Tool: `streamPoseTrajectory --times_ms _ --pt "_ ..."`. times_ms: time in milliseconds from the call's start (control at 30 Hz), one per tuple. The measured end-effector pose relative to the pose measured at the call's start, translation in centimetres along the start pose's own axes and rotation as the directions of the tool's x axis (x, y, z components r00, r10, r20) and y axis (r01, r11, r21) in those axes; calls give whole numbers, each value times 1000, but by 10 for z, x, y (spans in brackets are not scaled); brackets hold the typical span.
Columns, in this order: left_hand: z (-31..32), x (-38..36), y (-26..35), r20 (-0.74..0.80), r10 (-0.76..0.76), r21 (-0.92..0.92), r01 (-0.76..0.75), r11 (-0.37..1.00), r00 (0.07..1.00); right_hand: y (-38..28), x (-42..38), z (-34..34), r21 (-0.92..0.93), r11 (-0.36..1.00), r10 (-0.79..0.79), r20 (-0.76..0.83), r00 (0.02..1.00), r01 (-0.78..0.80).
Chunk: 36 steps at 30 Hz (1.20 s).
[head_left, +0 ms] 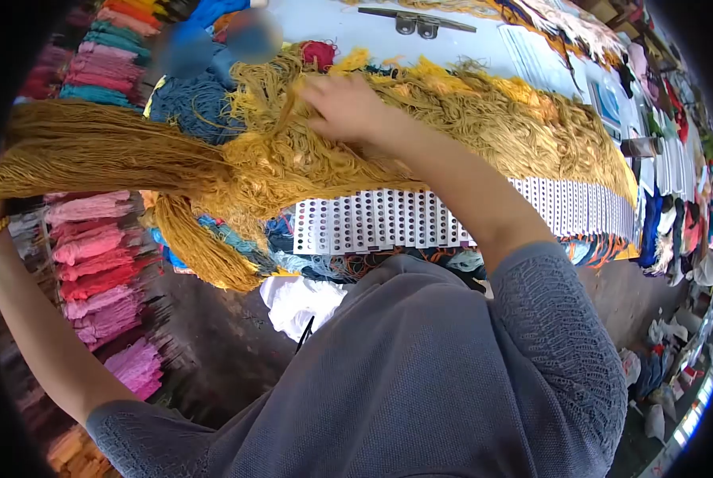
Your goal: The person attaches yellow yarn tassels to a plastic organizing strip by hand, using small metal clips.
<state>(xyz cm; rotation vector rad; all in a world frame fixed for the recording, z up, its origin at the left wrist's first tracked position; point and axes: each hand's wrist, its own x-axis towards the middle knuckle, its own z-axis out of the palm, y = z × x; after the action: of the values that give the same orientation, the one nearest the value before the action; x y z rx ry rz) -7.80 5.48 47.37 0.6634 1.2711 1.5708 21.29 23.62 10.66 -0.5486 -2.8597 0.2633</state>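
Observation:
A thick hank of golden-brown yarn [109, 151] stretches from the left edge to the table, where it runs into a tangled heap of ochre and yellow yarn [484, 119]. My right hand [344, 103] is over the left part of this heap, its fingers bent together at some strands; what lies between the fingertips is too small to name. My left hand is at the far left edge by the hank's end, mostly hidden in the dark rim of the view; only the wrist with a yellow band shows. Below the heap lie white cards with rows of dark dots [372, 223].
Pink, red and teal yarn bundles [93, 239] hang at the left. Blue yarn [189, 103] lies behind the hank. A black clip-like tool [416, 22] rests at the back. A white bag [300, 303] is below the table edge; more yarn and cards line the right.

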Motion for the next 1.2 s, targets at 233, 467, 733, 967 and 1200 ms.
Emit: streamPoseTrajectory --times_ms 233,467,733,967,1200 --pt "9 5 -25 283 -81 3 84 996 956 7 28 -79 23 998 63 -41 997 -62" --pt "5 10 -133 136 -9 -168 32 985 991 -12 -69 45 -120 949 -139 672 728 291" --pt "26 -23 -170 86 -74 -184 89 979 994 -4 55 -24 -298 947 -26 306 952 122" --pt "82 -33 -149 330 -70 -258 161 953 941 28 56 -111 -196 980 -31 -16 999 27" --pt "96 -17 -282 65 -151 -361 164 918 986 89 -75 -111 -122 962 264 210 941 -242"
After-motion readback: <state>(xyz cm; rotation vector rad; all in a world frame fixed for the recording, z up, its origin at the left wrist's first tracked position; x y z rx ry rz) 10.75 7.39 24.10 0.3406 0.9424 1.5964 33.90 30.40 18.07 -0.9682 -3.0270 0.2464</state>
